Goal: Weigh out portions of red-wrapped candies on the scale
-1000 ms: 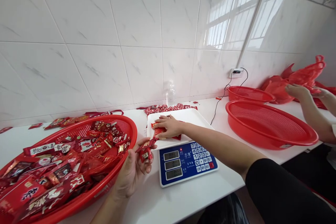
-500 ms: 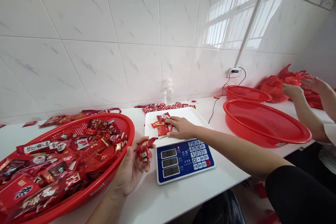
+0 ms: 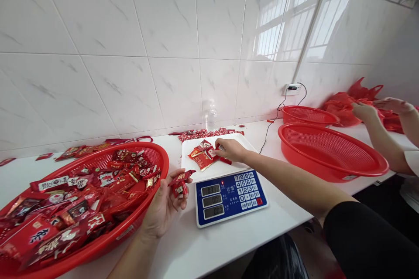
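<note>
Red packets (image 3: 202, 160) lie on the tray (image 3: 241, 141), nearer its left edge, the right hand (image 3: 231, 150) curled around one, best done without leaning on the scale (image 3: 231, 197), while the left hand (image 3: 163, 209) grips a twisted packet (image 3: 179, 185) just off the front-left corner.

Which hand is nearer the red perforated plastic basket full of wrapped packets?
Left: the left hand is beside the right rim of the basket; the right hand is farther, over the white rectangular scale tray.
</note>
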`<state>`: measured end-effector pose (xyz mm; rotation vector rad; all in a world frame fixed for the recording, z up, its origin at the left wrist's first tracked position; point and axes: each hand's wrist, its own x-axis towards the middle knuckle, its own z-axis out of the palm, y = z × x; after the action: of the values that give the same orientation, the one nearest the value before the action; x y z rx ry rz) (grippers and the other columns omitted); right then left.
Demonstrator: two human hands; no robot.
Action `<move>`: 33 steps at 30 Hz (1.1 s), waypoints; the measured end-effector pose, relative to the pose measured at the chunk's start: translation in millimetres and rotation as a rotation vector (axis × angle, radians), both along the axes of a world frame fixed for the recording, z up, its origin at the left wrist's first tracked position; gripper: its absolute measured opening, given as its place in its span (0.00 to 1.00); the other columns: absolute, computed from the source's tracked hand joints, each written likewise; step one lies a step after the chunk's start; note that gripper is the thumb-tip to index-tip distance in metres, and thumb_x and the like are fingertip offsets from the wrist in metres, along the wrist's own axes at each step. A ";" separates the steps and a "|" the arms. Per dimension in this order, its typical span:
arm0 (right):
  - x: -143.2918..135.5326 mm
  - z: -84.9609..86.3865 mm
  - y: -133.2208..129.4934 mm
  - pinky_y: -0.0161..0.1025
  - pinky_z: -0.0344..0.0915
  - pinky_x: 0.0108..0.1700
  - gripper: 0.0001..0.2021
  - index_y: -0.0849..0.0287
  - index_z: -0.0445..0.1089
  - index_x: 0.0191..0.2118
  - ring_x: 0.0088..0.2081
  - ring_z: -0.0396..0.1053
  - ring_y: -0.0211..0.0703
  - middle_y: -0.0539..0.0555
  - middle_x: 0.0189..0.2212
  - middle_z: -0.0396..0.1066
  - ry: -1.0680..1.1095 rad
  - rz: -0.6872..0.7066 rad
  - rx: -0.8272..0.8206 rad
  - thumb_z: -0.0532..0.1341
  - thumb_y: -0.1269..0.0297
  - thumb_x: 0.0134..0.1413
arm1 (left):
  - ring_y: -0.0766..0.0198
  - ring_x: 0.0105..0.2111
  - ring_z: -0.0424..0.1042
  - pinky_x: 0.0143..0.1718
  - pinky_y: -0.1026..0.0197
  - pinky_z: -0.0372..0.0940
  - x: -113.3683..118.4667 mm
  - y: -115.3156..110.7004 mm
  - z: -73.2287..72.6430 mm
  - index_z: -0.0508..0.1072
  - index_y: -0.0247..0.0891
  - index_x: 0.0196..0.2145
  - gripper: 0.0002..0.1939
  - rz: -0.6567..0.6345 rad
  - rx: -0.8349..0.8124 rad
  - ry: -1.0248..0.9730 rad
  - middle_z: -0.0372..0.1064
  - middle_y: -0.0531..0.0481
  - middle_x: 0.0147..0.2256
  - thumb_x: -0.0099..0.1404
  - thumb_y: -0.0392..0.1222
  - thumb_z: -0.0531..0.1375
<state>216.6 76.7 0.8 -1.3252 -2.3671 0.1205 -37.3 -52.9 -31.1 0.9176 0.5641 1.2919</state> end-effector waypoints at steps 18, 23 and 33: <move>244.3 16.4 -27.6 0.57 0.60 0.36 0.20 0.64 0.70 0.43 0.40 0.70 0.67 0.72 0.34 0.70 -0.089 -0.995 -0.009 0.52 0.51 0.61 | 0.66 0.26 0.71 0.21 0.67 0.67 4.1 -5.0 1.7 0.71 0.37 0.47 0.25 -0.038 -0.049 -0.042 0.74 0.42 0.36 0.58 0.56 0.64; 197.7 14.1 -12.5 0.67 0.56 0.49 0.28 0.62 0.60 0.60 0.61 0.52 0.73 0.77 0.58 0.56 -0.098 -0.844 0.034 0.51 0.49 0.62 | 0.66 0.27 0.71 0.21 0.68 0.67 4.0 -5.6 1.1 0.71 0.37 0.47 0.24 -0.038 -0.061 -0.039 0.73 0.42 0.36 0.59 0.56 0.63; -42.8 -2.8 -0.3 0.68 0.42 0.60 0.38 0.41 0.47 0.66 0.68 0.33 0.64 0.56 0.69 0.38 -0.143 0.052 -0.154 0.50 0.32 0.53 | 0.67 0.26 0.70 0.21 0.67 0.67 3.2 -3.8 -1.5 0.71 0.37 0.45 0.21 -0.019 -0.017 0.037 0.74 0.43 0.35 0.61 0.55 0.62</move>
<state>173.8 76.5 -2.0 -1.3845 -2.5574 0.2349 -34.1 -56.6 -32.6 0.9328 0.5933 1.2536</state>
